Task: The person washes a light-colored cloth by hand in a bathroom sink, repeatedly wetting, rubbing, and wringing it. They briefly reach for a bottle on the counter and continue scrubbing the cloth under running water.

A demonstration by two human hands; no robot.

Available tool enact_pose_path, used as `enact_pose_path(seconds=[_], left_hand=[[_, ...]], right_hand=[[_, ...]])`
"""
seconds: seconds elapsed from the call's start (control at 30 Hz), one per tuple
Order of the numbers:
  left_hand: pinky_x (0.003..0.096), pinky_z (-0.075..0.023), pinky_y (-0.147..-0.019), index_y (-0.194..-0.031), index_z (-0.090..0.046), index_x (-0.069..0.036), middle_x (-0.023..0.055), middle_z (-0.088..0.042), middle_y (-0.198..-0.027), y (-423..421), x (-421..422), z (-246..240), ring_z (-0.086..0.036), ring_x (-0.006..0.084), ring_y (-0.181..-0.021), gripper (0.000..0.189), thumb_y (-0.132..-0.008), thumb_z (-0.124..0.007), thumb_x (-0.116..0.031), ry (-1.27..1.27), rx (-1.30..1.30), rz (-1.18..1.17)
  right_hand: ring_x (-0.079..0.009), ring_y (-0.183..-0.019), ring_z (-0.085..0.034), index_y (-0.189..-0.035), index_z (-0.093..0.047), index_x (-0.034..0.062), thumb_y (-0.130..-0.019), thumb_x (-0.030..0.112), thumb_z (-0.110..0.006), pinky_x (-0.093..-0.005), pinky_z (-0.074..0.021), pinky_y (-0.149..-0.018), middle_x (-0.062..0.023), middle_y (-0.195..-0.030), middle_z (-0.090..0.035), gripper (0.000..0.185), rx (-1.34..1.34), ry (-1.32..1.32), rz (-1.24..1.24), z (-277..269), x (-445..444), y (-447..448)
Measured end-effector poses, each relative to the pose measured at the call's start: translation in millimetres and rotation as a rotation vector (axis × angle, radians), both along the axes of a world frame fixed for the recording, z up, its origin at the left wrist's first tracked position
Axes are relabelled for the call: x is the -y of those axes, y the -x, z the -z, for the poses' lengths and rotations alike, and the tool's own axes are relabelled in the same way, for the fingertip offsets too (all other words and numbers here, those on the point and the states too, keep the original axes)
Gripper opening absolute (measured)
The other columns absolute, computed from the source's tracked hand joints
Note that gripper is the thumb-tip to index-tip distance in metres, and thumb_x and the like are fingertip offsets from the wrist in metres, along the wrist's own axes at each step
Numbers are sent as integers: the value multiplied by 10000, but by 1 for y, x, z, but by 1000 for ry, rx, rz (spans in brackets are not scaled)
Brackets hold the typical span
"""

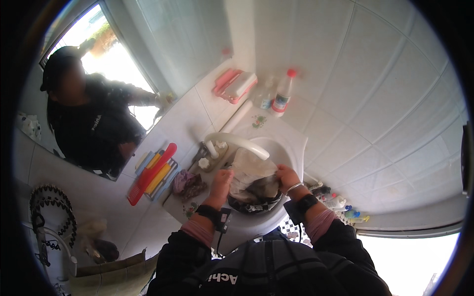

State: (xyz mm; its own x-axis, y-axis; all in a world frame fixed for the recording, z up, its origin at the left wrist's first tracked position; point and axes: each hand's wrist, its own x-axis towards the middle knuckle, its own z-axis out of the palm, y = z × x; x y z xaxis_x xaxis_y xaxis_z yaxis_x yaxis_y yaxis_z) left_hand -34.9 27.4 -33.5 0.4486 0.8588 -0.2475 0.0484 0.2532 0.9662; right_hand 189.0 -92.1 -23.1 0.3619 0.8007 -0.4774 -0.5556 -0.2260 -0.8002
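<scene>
A pale, wet-looking cloth [248,168] is spread between my two hands over the white washbasin [294,148]. My left hand [221,184] pinches its left edge, and my right hand [289,177] grips the right edge. Just above the cloth arches a white faucet spout [240,140]; whether water runs from it I cannot tell. Darker bunched fabric with a black-and-white pattern [255,207] lies in the basin below, partly hidden by the cloth. A crumpled purple-brown cloth [189,184] rests on the basin's left rim.
Two bottles [281,98] [266,101] stand at the basin's back corner, near a pink soap box [235,87] on the wall. A red comb [153,174] sits in a wall holder under the mirror [148,48]. Several bottles [340,203] line the floor at right.
</scene>
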Motion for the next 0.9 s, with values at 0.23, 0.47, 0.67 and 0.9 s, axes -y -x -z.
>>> enact_pose_path(seconds=[0.23, 0.47, 0.67, 0.9], left_hand=[[415, -458, -817, -1069, -567, -29, 171, -607, -1010, -7, 17, -20, -584, 343, -935, 330, -808, -636, -219, -1035, -398, 72], [242, -452, -643, -1000, -609, -47, 5, -589, -851, -24, 10, -28, -539, 123, -721, 224, -827, -564, -181, 48, 25, 293], [345, -487, -742, -959, -601, -50, 69, -617, -888, -26, -4, -36, -582, 185, -801, 259, -830, -568, -272, 588, 272, 56], [360, -489, -766, -1005, -597, -29, 82, -634, -911, -31, 3, -48, -605, 220, -819, 281, -832, -560, -247, 742, 351, 111]], right_hand=[[-293, -906, -565, -1045, -530, -20, -636, -39, -432, -412, -475, -893, -135, -945, -578, 420, -473, -251, 77, -28, 3, 13], [-212, -776, -561, -1024, -516, 10, -638, -68, -492, -310, -477, -708, -72, -857, -573, 394, 66, -152, -119, -26, 0, 12], [-314, -750, -589, -979, -555, 15, -749, 138, -657, -385, -481, -685, -183, -863, -590, 281, 1274, 102, 19, -30, 8, 13], [-267, -733, -583, -911, -590, 17, -767, 175, -681, -339, -477, -733, -129, -835, -601, 232, 1140, -267, -138, -29, 14, 58]])
